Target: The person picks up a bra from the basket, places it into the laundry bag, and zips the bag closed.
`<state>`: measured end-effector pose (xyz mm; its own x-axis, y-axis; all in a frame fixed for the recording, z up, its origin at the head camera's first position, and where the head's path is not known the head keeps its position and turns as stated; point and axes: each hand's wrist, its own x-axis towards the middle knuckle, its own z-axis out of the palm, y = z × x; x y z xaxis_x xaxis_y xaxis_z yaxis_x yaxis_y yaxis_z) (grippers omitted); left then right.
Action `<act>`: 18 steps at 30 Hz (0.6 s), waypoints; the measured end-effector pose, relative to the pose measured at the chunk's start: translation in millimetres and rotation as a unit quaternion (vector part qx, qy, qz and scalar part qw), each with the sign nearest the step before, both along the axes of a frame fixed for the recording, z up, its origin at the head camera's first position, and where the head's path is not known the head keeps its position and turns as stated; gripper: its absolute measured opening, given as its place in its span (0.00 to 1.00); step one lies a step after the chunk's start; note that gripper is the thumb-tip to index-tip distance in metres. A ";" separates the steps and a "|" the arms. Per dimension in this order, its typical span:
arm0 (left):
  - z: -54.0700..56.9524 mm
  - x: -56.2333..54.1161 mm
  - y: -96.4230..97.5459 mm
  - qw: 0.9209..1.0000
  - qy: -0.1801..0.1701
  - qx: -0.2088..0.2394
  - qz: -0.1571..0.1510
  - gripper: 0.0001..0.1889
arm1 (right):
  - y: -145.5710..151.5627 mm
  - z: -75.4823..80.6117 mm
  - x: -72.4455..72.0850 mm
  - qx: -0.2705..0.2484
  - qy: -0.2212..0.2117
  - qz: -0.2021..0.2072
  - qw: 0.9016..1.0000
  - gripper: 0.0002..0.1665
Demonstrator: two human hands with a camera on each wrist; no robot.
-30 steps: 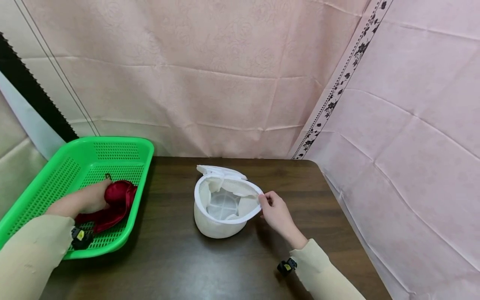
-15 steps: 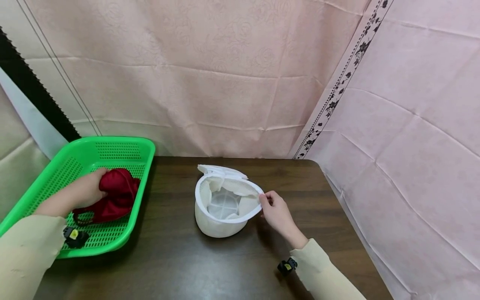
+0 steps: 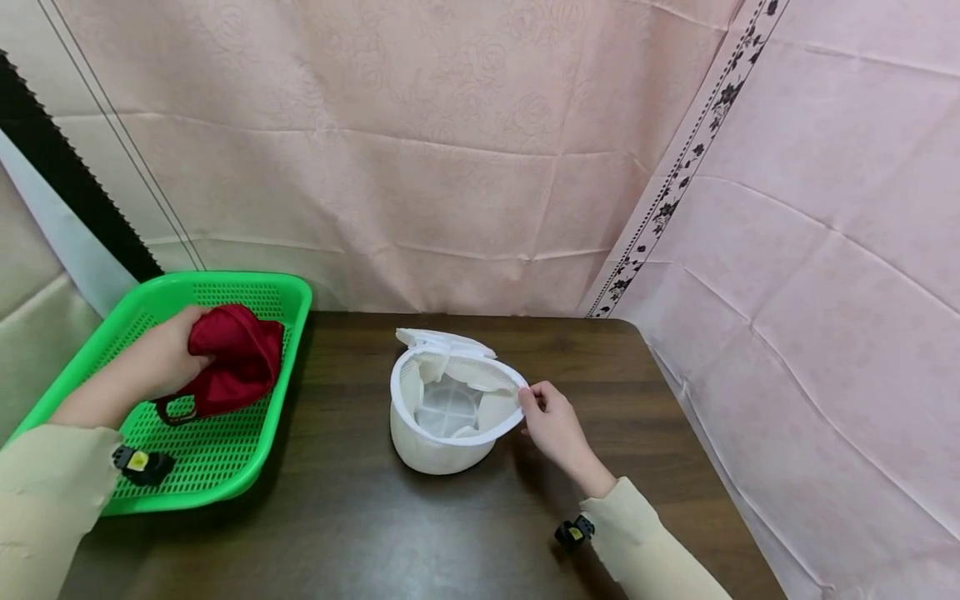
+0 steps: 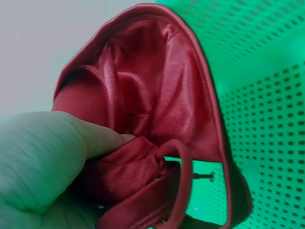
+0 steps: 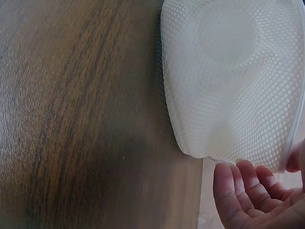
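Observation:
My left hand (image 3: 168, 352) grips a dark red satin bra (image 3: 242, 367) over the green basket. In the left wrist view, the thumb presses on the folded bra (image 4: 157, 95), whose hollow cup faces the camera, a strap looping below it. Fingers under the fabric are hidden. Right of the basket stands a white mesh laundry bag (image 3: 438, 457), its mouth open and its lid flap (image 3: 446, 342) folded back. My right hand (image 3: 557, 425) pinches the right side of the bag's rim. The right wrist view shows the honeycomb mesh bag (image 5: 214, 95) beside the curled fingers (image 5: 224, 183).
The green perforated plastic basket (image 3: 217, 454) sits at the left of the dark wooden table (image 3: 352, 533). Pale pink patterned cloth (image 3: 450, 167) hangs behind the table and along its right side. Small black cameras sit at both wrists.
My left hand has raised the red bra from the basket floor, moving away from me and slightly left. My right hand and the mesh bag have stayed in place.

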<state>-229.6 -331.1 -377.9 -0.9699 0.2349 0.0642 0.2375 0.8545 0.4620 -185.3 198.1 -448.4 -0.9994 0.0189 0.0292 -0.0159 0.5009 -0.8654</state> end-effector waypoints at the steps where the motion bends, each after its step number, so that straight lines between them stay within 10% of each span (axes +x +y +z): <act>1: 2.1 0.6 2.3 1.000 0.008 0.005 0.004 0.31 | -0.3 -0.1 -0.2 -0.002 0.001 0.000 1.000 0.16; 18: 55.1 16.8 62.5 0.995 0.079 0.056 0.026 0.32 | -0.4 -2.9 -2.3 -0.012 0.002 0.001 1.000 0.16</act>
